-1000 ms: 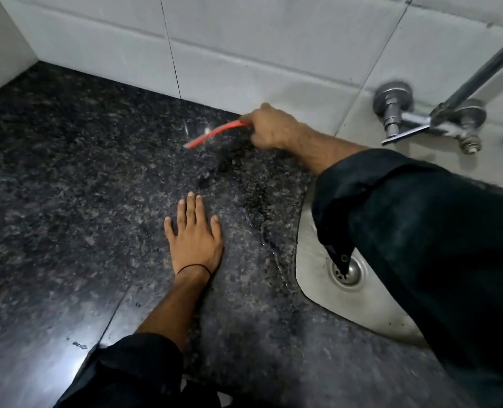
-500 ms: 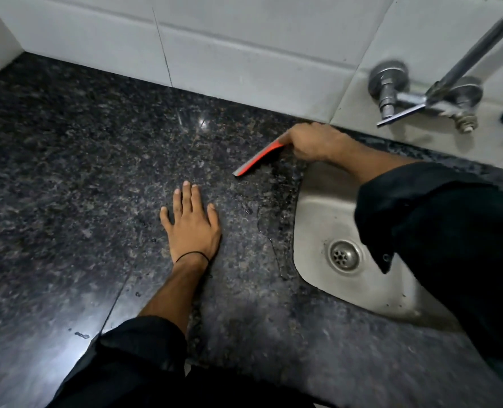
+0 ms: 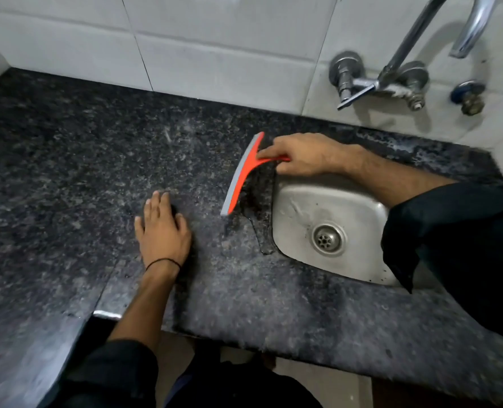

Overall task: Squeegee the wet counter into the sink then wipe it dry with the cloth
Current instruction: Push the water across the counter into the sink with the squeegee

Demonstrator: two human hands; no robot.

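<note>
Squeegee [image 3: 242, 175] sits in your right hand [image 3: 303, 156], fingers closed round its red handle, blade on the counter [image 3: 67, 172] just left of the sink [image 3: 300, 207]. Your left hand [image 3: 163, 231] lies flat, fingers spread, holding nothing.

A red-orange plastic squeegee [image 3: 242, 175] carries a grey rubber blade. The dark speckled granite counter [image 3: 67, 160] is mottled black and grey. The silver steel sink [image 3: 300, 207] and chrome wall tap [image 3: 391, 69] sit against white wall tiles [image 3: 215, 39]. Both sleeves [image 3: 465, 245] are black.
</note>
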